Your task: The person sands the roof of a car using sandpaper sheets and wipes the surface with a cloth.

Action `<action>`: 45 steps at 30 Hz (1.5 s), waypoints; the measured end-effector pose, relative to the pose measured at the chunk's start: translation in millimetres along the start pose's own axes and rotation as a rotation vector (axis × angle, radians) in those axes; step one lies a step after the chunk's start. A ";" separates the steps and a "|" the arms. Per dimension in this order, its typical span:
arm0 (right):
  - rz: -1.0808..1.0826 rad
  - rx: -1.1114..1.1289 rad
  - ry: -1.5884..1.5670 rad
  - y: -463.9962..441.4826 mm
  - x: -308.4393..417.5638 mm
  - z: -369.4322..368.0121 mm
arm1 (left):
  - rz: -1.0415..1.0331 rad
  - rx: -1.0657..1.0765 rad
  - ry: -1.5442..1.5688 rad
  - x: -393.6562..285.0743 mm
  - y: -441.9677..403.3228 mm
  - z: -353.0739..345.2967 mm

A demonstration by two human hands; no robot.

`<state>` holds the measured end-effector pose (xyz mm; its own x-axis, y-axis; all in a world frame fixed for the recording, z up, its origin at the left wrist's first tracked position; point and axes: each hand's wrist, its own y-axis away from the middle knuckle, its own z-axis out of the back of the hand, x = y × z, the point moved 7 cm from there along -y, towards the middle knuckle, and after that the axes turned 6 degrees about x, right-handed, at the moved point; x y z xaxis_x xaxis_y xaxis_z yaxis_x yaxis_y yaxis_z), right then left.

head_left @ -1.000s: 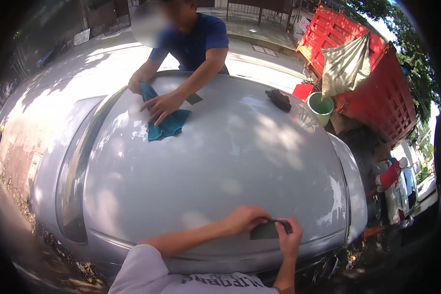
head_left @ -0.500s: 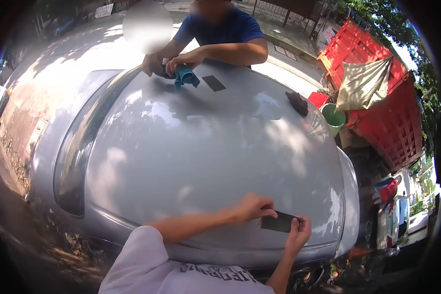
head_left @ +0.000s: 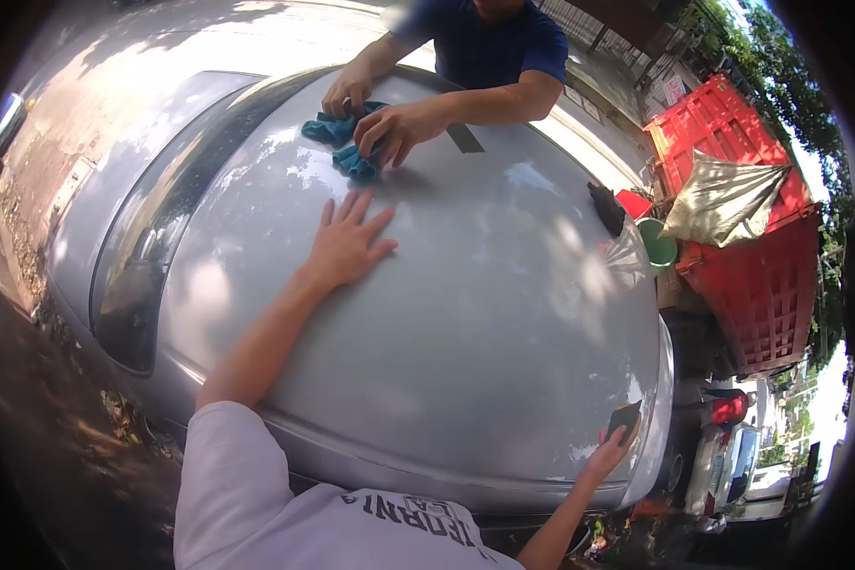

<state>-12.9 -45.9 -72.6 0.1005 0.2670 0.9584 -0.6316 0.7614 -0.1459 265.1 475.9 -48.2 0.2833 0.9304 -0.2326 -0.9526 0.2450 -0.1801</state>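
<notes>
My left hand [head_left: 349, 245] lies with spread fingers on the silver car roof [head_left: 427, 313], just below the other person's hands. At the lower right, my right hand [head_left: 610, 452] grips a dark sheet [head_left: 625, 419] near the roof's rear edge. Across the roof, a person in a blue shirt [head_left: 497, 47] has both hands on a crumpled teal cloth [head_left: 356, 160]. Beside that person's forearm lies a dark rectangular sheet [head_left: 465, 138].
A dark cloth [head_left: 606, 209] rests on the far roof edge. Beyond it stand a green bucket [head_left: 656, 243] and a red truck body [head_left: 755, 285] draped with a pale cloth [head_left: 727, 199]. Farther right are a person in red [head_left: 729, 408] and a white vehicle [head_left: 731, 465].
My left hand has let go of the dark sheet and reached forward onto the roof. My right hand has moved right with the sheet. The other person's hands and teal cloth have shifted.
</notes>
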 end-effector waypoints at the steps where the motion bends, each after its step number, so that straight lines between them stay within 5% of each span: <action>1: 0.001 0.001 0.010 1.0 -29.6 -15.9 | 0.193 -0.031 -0.051 44.0 4.8 17.7; 3: 0.206 0.391 0.690 4.0 -63.4 -73.2 | 0.511 -0.086 -0.101 132.0 17.5 40.0; 8: 0.385 0.595 0.854 -36.7 -7.9 -194.6 | 0.973 -0.086 0.059 253.8 66.2 61.5; 13: 0.112 0.407 1.180 -208.4 -18.3 -305.9 | 1.012 -0.118 0.024 255.3 61.8 52.1; 14: 0.234 0.390 1.121 -207.4 -5.4 -350.8 | 1.015 -0.124 0.043 254.3 62.2 54.2; 16: 0.530 0.720 0.861 -97.2 82.0 -449.9 | 1.001 -0.117 0.058 250.5 62.3 55.5; 18: 0.986 0.743 0.721 66.3 147.1 -487.0 | 0.998 -0.129 0.062 251.8 66.4 58.3; 19: 1.030 0.874 0.681 132.8 163.6 -488.0 | 0.996 -0.113 0.052 250.6 67.3 61.0; 23: 1.124 1.144 0.645 137.4 169.0 -476.1 | 0.978 -0.097 0.032 246.8 69.2 63.4; 26: 0.583 0.748 0.919 -93.6 111.3 -482.5 | 1.013 -0.088 0.027 243.7 67.1 65.4; 27: 0.728 0.728 1.292 -179.1 52.9 -496.1 | 1.048 -0.073 0.013 241.8 65.2 64.8; 28: 0.611 0.653 1.151 -178.1 60.9 -494.1 | 1.043 -0.085 0.008 246.6 65.5 61.6; 29: 0.495 0.577 1.007 -155.3 72.1 -496.0 | 1.032 -0.091 0.015 246.2 66.6 62.2; 30: 0.639 0.560 0.930 -78.5 110.5 -494.0 | 1.029 -0.083 0.018 245.6 66.0 63.6; 32: 0.966 0.756 0.769 74.1 152.4 -483.5 | 1.038 -0.079 0.007 244.4 67.7 64.2; 35: 1.176 1.165 0.586 214.3 169.2 -427.0 | 0.998 -0.101 -0.004 247.1 69.8 63.1; 38: 1.222 1.201 0.618 165.6 167.5 -451.6 | 0.984 -0.122 0.014 248.8 69.8 61.9; 40: 1.031 1.033 0.660 116.8 177.4 -501.0 | 0.985 -0.129 0.017 249.0 68.4 63.4; 43: 1.071 0.913 0.638 173.1 198.0 -528.7 | 0.978 -0.145 0.040 246.9 72.3 60.3; 45: 1.304 1.139 0.415 285.4 198.5 -487.6 | 0.957 -0.148 0.058 247.6 70.1 63.8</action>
<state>201.6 512.5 -43.5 -0.7973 0.5594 0.2265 -0.6035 -0.7431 -0.2892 261.4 740.9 -57.5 -0.5961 0.7020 -0.3897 -0.7602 -0.6497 -0.0075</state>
